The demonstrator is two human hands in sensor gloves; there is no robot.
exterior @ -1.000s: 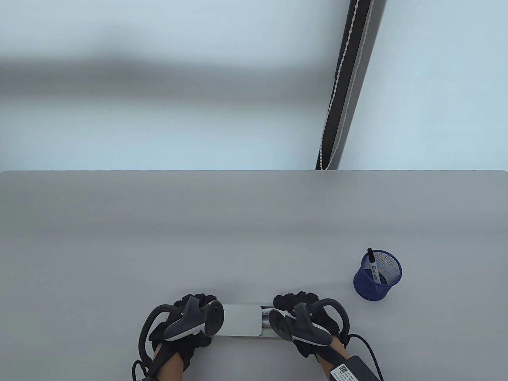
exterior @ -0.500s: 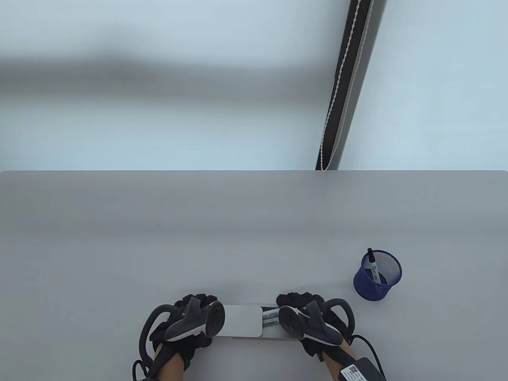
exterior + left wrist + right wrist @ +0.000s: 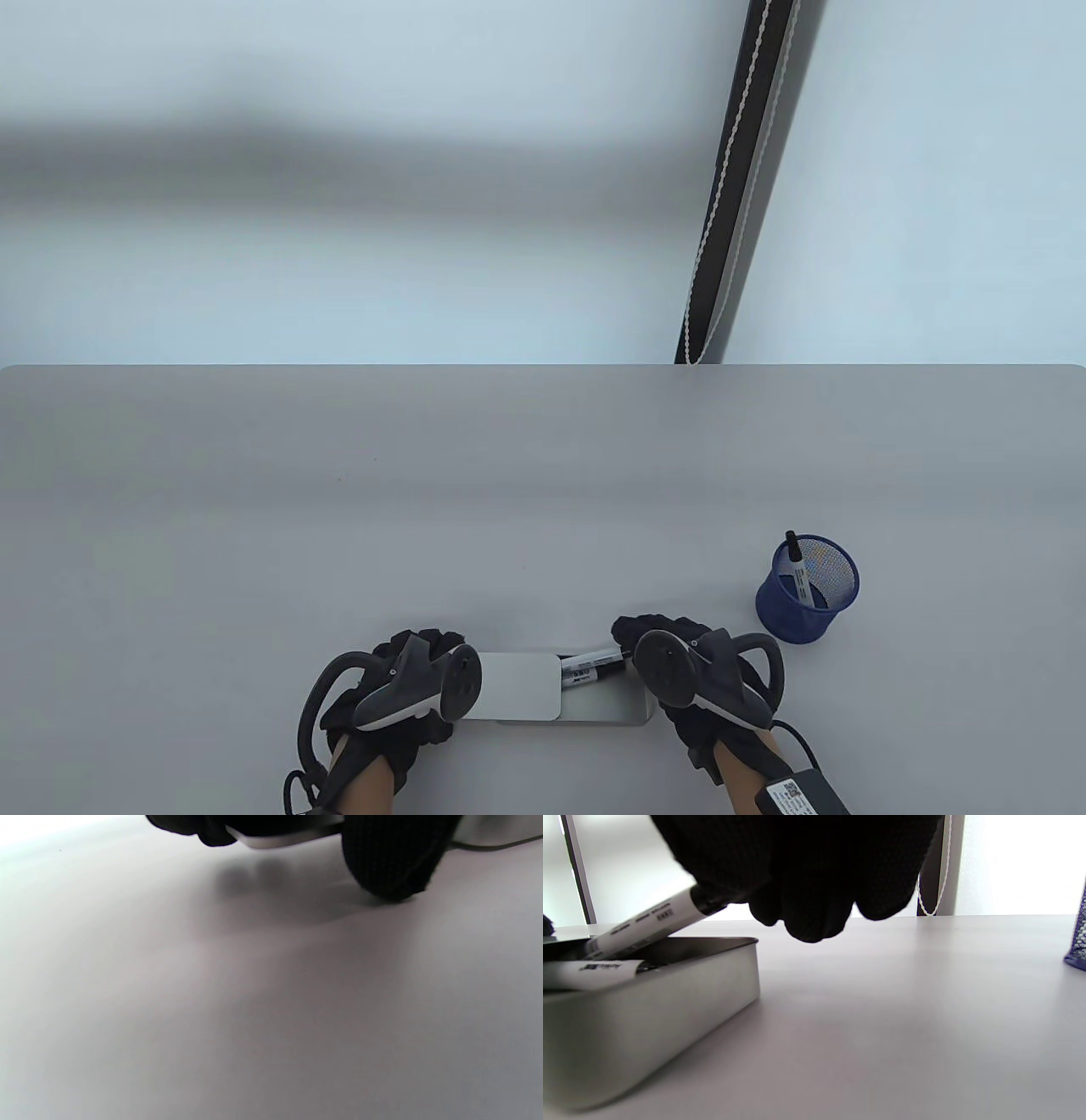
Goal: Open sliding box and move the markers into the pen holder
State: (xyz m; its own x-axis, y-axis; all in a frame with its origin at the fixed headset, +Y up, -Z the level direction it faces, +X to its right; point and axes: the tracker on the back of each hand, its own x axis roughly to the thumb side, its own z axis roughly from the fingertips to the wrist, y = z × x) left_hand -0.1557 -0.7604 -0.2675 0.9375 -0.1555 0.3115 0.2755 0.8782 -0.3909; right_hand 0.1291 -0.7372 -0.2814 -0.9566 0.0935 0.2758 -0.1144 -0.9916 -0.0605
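Observation:
A silver sliding box [image 3: 607,709] lies near the table's front edge, its lid [image 3: 517,686] slid to the left. My left hand [image 3: 416,675] grips the box's left end; in the left wrist view a thumb [image 3: 390,857] and the box edge [image 3: 271,842] show. My right hand [image 3: 657,649] pinches the black cap end of a white marker [image 3: 594,658] [image 3: 640,918], which tilts up out of the open tray [image 3: 649,993]. Another marker [image 3: 581,677] [image 3: 589,974] lies inside. The blue mesh pen holder [image 3: 806,590] stands to the right with one marker [image 3: 796,562] in it.
The grey table [image 3: 424,509] stretches far behind the box. A dark post with a white bead cord [image 3: 730,187] stands beyond the table's back edge. The pen holder's edge [image 3: 1078,938] shows at the right of the right wrist view.
My right hand has moved to the right and drawn one marker's end up out of the open box. My left hand and the lid have stayed put.

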